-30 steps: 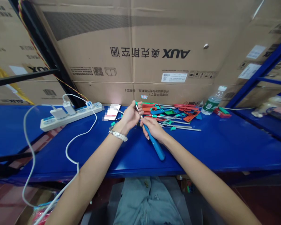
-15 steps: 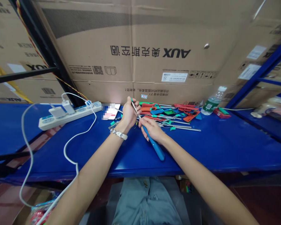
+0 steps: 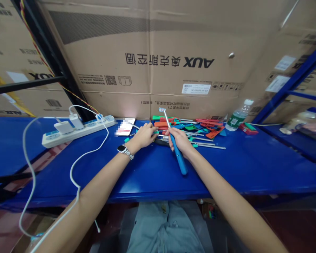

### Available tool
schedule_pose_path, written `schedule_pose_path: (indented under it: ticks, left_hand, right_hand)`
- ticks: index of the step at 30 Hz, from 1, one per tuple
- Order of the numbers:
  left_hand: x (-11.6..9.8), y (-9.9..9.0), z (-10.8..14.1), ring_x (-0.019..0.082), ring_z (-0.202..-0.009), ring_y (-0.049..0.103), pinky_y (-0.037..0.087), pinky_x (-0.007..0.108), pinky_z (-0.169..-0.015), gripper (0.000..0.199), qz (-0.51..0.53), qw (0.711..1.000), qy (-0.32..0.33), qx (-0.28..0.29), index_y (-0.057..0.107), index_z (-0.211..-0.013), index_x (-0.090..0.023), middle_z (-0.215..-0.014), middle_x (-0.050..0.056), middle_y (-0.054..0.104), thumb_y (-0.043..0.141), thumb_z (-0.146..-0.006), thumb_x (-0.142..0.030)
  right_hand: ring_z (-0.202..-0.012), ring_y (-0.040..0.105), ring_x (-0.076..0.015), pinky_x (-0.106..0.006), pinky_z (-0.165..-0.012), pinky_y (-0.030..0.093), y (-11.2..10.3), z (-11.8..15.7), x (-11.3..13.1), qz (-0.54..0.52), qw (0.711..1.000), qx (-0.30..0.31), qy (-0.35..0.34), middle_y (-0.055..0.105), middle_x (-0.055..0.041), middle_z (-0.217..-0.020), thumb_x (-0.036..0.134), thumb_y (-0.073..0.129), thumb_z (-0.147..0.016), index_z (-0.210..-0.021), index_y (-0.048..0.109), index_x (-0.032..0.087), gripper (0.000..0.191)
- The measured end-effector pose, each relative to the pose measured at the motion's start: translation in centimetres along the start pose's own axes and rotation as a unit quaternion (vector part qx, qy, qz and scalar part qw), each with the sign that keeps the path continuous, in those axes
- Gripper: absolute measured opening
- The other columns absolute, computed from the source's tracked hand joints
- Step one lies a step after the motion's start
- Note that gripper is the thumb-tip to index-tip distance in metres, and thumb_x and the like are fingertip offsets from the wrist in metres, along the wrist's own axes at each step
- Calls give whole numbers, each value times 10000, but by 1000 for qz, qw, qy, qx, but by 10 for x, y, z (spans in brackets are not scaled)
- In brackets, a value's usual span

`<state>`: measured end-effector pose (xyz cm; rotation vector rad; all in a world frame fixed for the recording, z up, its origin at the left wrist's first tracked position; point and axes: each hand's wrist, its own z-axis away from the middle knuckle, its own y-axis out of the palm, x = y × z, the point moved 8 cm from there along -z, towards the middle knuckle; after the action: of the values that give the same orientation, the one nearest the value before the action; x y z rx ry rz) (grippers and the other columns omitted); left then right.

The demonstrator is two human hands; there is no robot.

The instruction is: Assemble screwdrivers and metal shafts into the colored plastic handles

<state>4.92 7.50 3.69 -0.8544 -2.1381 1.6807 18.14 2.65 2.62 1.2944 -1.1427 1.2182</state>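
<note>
My right hand (image 3: 181, 141) is closed around a tool with a long blue handle (image 3: 179, 160) and a straight metal shaft (image 3: 167, 117). The shaft points up and away, its tip in front of the cardboard. Lower and to the left, my left hand (image 3: 145, 135) has its fingers bent down at the near left edge of a pile of tools. A small green cap (image 3: 156, 132) shows at its fingertips, partly covered by them. The pile holds several red (image 3: 209, 121), green and blue handled pieces and thin metal rods (image 3: 210, 145), some with green ends.
Left of the pile lies a phone (image 3: 126, 127) with a lit screen. A white power strip (image 3: 77, 131) with plugged chargers and a loose white cable (image 3: 91, 153) lies farther left. On the right stand a water bottle (image 3: 237, 117) and a small red box (image 3: 249, 128). A cardboard box (image 3: 168, 31) forms the back.
My left hand has left the metal shaft, turned palm down and dropped toward the pile. The shaft is now exposed, and my right hand has shifted slightly right with the tool.
</note>
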Motion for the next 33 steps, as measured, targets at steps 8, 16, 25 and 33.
schedule_pose_path:
  ticks: [8,16,25,33]
  left_hand:
    - [-30,-30,20,213,-788,619,488,355,-750,337,198,975,-5,-106,593,-853,-177,-843,76,668,456,-1011,-442]
    - [-60,-18,31,237,-675,666,436,317,-578,550,195,981,10,-25,539,-1142,-168,-777,54,701,717,-802,-562]
    - [-42,-28,44,270,-983,721,542,376,-823,518,265,962,48,-40,409,-1417,-205,-1205,131,715,491,-993,-491]
    - [-48,-18,44,242,-849,697,520,355,-756,543,255,965,60,-24,496,-1345,-202,-1071,100,724,511,-969,-594]
  right_hand:
    - [-387,544,-114,-236,-431,505,2,-3,-12,-183,980,-54,52,603,36,-513,317,610,-956,-810,531,198,204]
    - [-583,707,-166,-275,-546,587,-10,0,-4,-228,963,-144,13,725,-14,-686,249,687,-898,-857,523,216,172]
    - [-787,715,-193,-271,-570,575,13,10,10,-132,990,41,-26,758,-67,-938,407,685,-837,-880,665,202,211]
    - [-460,431,-76,-188,-383,285,-4,3,9,-6,995,-50,-82,495,42,-568,665,699,-771,-730,596,191,487]
